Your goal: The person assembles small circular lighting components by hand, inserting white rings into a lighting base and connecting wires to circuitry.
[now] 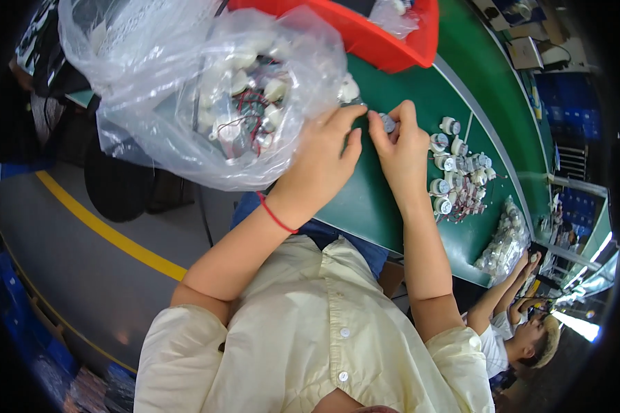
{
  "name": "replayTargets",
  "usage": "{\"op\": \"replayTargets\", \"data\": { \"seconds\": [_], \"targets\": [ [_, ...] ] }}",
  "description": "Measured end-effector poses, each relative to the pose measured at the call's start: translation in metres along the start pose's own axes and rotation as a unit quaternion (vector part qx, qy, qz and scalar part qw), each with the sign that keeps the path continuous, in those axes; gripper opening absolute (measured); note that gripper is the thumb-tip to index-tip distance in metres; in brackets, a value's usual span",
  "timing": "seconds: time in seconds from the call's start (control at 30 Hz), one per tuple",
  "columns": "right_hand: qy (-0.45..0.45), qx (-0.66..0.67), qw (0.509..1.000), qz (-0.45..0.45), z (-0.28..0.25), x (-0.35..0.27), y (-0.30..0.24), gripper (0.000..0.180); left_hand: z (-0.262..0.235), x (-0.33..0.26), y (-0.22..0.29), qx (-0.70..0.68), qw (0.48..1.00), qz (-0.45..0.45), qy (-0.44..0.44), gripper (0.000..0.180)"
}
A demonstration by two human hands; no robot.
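Observation:
My right hand (403, 148) pinches a small round grey motor (388, 124) between thumb and fingers, above the green table. Close beside it on the left is my left hand (324, 158). Its forefinger reaches toward the motor, with a gap between thumb and forefinger; nothing shows in its grasp. Against the back of my left hand rests a large clear plastic bag (165, 131), through which several white-and-grey motors (244, 131) with red and dark wires are seen. One white motor part (348, 89) sits just beyond my left fingers.
Several motors with wires (461, 172) lie in a cluster right of my hand on the green table (365, 193). A filled clear bag (506, 241) is farther right. A red bin (393, 58) stands at the back. Another person (517, 337) works at the right.

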State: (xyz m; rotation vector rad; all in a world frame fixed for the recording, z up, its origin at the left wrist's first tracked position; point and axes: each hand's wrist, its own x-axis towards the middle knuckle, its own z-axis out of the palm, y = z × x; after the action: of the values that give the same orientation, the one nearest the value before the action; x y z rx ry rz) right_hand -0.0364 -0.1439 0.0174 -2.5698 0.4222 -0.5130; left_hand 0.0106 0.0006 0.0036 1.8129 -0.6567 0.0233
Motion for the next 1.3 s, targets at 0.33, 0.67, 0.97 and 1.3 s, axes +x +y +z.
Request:
{"op": "replayTargets", "data": {
  "seconds": [0.33,0.67,0.97,1.3],
  "targets": [
    [0.056,-0.201,0.978,-0.024,-0.059,-0.023,0.002,0.016,-0.029,-0.024,0.021,-0.567,0.761,-0.222,-0.225,0.061],
    [-0.077,0.238,0.968,-0.007,-0.039,-0.051,-0.042,0.029,-0.014,-0.034,0.031,-0.506,0.812,-0.219,-0.191,0.08],
    [-0.088,0.317,0.942,0.069,-0.03,-0.005,0.0,0.022,-0.008,-0.027,0.036,-0.278,0.898,-0.243,-0.24,0.058],
    [-0.121,0.219,0.954,0.167,-0.011,0.025,0.019,0.032,0.007,-0.03,0.017,-0.031,0.985,-0.062,-0.155,0.015]
  ]
}}
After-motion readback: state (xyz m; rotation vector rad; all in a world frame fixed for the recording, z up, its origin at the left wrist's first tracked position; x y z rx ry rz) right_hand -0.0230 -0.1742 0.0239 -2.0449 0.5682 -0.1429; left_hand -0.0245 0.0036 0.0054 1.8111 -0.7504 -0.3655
